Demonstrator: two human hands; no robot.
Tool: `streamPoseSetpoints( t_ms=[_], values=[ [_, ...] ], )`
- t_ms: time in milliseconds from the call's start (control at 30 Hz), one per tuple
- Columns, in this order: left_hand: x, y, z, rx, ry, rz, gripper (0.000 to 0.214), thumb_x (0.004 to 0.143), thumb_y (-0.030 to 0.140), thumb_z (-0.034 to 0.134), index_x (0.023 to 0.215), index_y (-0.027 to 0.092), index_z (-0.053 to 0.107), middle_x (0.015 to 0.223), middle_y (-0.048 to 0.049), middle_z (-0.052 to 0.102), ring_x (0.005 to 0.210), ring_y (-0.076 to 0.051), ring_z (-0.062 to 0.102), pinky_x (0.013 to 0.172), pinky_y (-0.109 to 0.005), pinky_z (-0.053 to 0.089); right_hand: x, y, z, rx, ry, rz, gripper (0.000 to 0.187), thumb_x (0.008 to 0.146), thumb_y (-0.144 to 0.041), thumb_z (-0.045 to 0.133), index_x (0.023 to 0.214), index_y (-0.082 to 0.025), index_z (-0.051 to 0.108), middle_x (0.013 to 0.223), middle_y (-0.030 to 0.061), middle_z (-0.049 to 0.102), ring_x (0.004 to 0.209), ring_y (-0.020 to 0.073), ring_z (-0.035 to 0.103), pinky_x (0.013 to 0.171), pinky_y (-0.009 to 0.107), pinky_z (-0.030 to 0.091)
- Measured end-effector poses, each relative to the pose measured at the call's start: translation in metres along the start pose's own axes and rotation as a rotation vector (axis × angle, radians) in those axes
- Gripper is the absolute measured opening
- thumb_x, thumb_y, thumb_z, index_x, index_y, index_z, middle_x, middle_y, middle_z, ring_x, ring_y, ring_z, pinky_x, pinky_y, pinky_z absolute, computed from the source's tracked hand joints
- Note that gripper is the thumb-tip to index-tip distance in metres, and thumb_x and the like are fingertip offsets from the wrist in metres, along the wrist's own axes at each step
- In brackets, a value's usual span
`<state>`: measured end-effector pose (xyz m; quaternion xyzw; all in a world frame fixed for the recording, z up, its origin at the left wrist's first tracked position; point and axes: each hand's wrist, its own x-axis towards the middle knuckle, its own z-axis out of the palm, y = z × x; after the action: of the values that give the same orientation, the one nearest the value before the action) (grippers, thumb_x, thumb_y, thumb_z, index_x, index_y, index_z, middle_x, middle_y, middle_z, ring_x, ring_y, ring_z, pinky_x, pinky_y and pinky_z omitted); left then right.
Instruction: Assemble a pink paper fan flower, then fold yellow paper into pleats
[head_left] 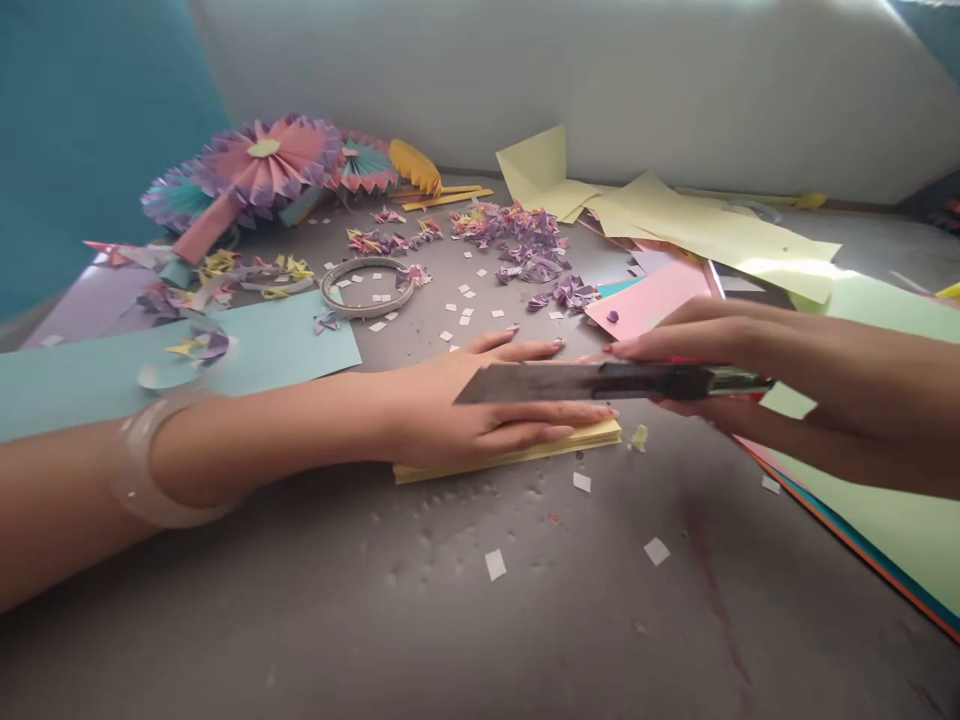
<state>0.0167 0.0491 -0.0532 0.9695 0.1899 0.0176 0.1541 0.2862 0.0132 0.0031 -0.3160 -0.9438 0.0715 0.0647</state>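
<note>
My left hand [480, 410] lies flat, pressing down on a small stack of pale yellow paper [517, 455] on the grey tabletop. My right hand [750, 370] comes in from the right, gripping a snap-off utility knife [675, 381]. The knife's long, scuffed metal blade [532, 383] extends left and crosses just above my left hand's fingers. I cannot tell whether the blade touches my left hand or the paper. My left hand hides the stack's left part, and my right fingers cover most of the knife handle.
Small white paper squares [495, 565] lie around the stack. Behind it are a clear tape roll [367, 287], lilac paper scraps [517, 240], and pleated paper fans [262, 165]. Coloured sheets [885, 520] lie at right, a pale blue sheet [292, 340] at left.
</note>
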Motion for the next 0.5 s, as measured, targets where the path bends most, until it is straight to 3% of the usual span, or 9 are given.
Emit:
streamPoseSetpoints(
  t_ms=[167, 300, 400, 500],
  values=[
    [0.003, -0.010, 0.007, 0.053, 0.043, 0.084, 0.046, 0.096, 0.034, 0.047, 0.142, 0.032, 0.046, 0.160, 0.0000, 0.026, 0.149, -0.028, 0.017, 0.119, -0.057, 0.015, 0.015, -0.010, 0.011, 0.082, 0.011, -0.149, 0.048, 0.094, -0.019, 0.045, 0.140, -0.035, 0.041, 0.100, 0.0036, 0.060, 0.084, 0.0178, 0.060, 0.067, 0.029, 0.048],
    [0.001, -0.005, 0.001, 0.025, 0.015, 0.047, 0.043, 0.103, 0.034, 0.031, 0.142, 0.034, 0.047, 0.159, 0.0006, 0.029, 0.149, -0.024, 0.017, 0.120, -0.054, 0.011, 0.016, -0.010, 0.022, 0.020, 0.028, -0.202, 0.040, 0.094, -0.021, 0.046, 0.134, -0.028, 0.049, 0.105, 0.0058, 0.063, 0.092, 0.0203, 0.060, 0.071, 0.031, 0.046],
    [0.000, -0.003, -0.001, 0.024, -0.014, 0.052, 0.043, 0.103, 0.037, 0.030, 0.143, 0.036, 0.045, 0.160, 0.0041, 0.028, 0.150, -0.021, 0.014, 0.122, -0.049, 0.009, 0.015, -0.012, 0.028, -0.103, 0.082, -0.211, 0.040, 0.096, -0.023, 0.045, 0.135, -0.024, 0.050, 0.109, 0.0078, 0.065, 0.095, 0.0227, 0.061, 0.075, 0.033, 0.045],
    [0.000, -0.005, 0.003, 0.054, 0.030, 0.066, 0.044, 0.103, 0.036, 0.029, 0.143, 0.033, 0.047, 0.160, 0.0026, 0.027, 0.150, -0.022, 0.016, 0.122, -0.049, 0.010, 0.013, -0.019, 0.032, -0.249, 0.094, -0.237, 0.046, 0.095, -0.018, 0.041, 0.141, -0.022, 0.046, 0.109, 0.0082, 0.065, 0.091, 0.0240, 0.061, 0.073, 0.036, 0.044]
  ],
)
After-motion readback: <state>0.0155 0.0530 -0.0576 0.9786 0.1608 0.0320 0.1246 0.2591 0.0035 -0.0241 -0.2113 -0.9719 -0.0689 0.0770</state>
